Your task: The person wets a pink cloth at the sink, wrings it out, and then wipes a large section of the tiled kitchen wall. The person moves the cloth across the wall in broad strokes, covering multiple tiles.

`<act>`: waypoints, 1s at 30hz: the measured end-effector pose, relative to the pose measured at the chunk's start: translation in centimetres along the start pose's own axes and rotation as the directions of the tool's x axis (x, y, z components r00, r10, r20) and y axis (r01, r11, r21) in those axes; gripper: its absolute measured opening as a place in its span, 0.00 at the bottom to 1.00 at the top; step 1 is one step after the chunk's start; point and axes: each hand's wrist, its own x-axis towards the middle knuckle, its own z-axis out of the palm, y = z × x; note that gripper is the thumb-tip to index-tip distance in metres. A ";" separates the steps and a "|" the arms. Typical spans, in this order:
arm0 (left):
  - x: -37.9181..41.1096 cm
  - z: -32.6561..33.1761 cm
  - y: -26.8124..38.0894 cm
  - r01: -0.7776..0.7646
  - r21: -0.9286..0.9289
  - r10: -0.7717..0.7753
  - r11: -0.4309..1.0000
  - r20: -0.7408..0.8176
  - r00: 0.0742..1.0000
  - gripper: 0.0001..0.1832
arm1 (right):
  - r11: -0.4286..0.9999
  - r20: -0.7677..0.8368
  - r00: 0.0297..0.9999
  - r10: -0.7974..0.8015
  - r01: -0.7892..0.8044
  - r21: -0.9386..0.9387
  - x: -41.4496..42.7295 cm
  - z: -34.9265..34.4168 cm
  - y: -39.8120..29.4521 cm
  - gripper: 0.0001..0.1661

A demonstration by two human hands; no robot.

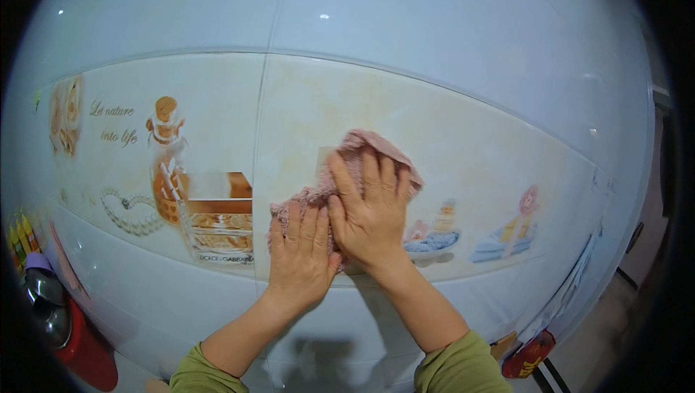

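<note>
Both of my hands press a crumpled pink cloth (pixel 388 146) against a glossy tiled wall (pixel 423 18). My right hand (pixel 372 219) lies over the upper part of the cloth, its fingers pointing up. Lower and to the left, my left hand (pixel 298 268) covers the other end, its fingers spread a little. Under them runs a cream decorative tile band (pixel 478 143) with printed pictures. The cloth and hands hide part of that print. A printed perfume bottle (pixel 220 224) shows left of my left hand, and a printed blue dish (pixel 434 242) right of my right wrist.
At the lower left stand a red container (pixel 89 347), shiny metal ware (pixel 46 287) and several yellow bottles (pixel 24 233). A pale hanging sheet (pixel 567 290) and a red packet with writing (pixel 529 354) are at the lower right. The wall ends at an edge on the right.
</note>
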 end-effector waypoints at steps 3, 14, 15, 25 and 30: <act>1.5 0.4 0.3 0.065 -0.001 -0.065 0.998 -0.012 0.998 0.39 | 0.996 -0.010 0.998 -0.068 0.069 0.056 1.7 0.2 0.8 0.25; 8.3 1.4 4.4 -0.158 0.040 0.161 0.987 -0.092 0.983 0.37 | 0.963 -0.128 0.968 0.216 -0.233 -0.136 0.3 -3.1 8.5 0.30; 8.8 1.7 5.4 -0.189 0.048 0.193 0.981 -0.090 0.977 0.37 | 0.952 -0.134 0.958 0.252 -0.270 -0.145 -0.4 -3.5 9.5 0.30; 8.0 7.0 15.1 -0.476 -0.116 0.483 0.872 0.041 0.874 0.34 | 0.783 -0.122 0.821 0.557 -0.569 -0.251 -12.9 -8.1 16.3 0.33; 10.1 8.5 19.2 -0.571 -0.122 0.581 0.812 0.075 0.810 0.35 | 0.698 -0.141 0.783 0.606 -0.608 -0.378 -15.5 -10.5 20.1 0.35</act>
